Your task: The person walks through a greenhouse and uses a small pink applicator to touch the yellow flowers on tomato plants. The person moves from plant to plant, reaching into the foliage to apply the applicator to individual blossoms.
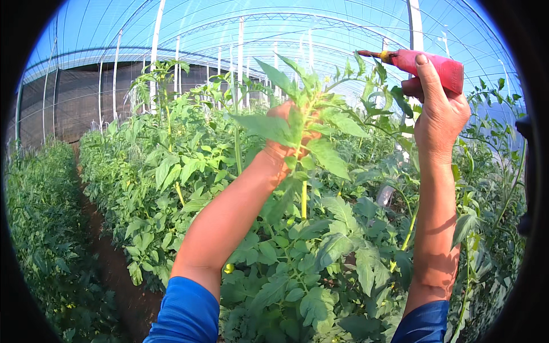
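In my raised right hand (441, 103) is a red plastic squeeze bottle (433, 68), held on its side. Its dark, narrow tip points left, with a yellow band at the nozzle's base. My left hand (285, 128) is up among the top leaves of a tomato plant (328, 156), partly hidden behind them. The foliage there is blurred, and whether the fingers grip the stem cannot be made out. A leafy side shoot (364, 77) reaches right from the plant, close to the bottle's tip.
Dense tomato rows (180, 171) surround me. A bare soil path (116, 274) runs along the left. White posts (156, 51) and thin arched framing support the greenhouse roof. A dark mesh wall (81, 98) stands at the far left. A small yellow-green fruit (229, 268) hangs low.
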### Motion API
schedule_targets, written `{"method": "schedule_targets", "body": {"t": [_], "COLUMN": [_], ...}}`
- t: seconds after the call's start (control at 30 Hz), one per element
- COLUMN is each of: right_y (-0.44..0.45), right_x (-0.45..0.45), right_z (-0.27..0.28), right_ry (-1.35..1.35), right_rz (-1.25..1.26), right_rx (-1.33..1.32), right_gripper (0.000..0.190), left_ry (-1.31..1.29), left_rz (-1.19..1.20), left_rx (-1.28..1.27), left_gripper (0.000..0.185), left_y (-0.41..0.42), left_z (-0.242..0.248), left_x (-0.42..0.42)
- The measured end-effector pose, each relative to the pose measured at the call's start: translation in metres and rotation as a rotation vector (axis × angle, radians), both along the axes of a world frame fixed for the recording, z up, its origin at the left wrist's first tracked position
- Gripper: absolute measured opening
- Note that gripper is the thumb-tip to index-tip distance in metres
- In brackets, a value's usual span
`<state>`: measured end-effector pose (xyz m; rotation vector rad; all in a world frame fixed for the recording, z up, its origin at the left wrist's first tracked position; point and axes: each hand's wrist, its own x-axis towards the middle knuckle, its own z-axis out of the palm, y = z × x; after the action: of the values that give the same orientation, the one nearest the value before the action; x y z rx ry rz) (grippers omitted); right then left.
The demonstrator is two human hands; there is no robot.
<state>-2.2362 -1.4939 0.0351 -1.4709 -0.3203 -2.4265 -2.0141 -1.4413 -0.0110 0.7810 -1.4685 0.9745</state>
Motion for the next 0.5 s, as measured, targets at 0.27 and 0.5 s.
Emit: {"method": "schedule_targets", "body": {"t": [0.27,0.5], "right_y": [0.066,0.045], "right_x": [0.022,0.048], "right_z": [-0.005,-0.018], "right_ry": [0.042,0.092], "right_rz": [0.194,0.189], "right_rx": [-0.143,-0.035], "right_gripper": [0.023,0.029], "left_ry": [-0.334,-0.317], "left_rz": [0.206,-0.063], "left_rx": [-0.222,-0.16], "left_gripper": [0.018,0.014], "left_y": [0.005,0.01], "left_z": [-0.005,-0.012], "left_x": [0.0,-0.011]}}
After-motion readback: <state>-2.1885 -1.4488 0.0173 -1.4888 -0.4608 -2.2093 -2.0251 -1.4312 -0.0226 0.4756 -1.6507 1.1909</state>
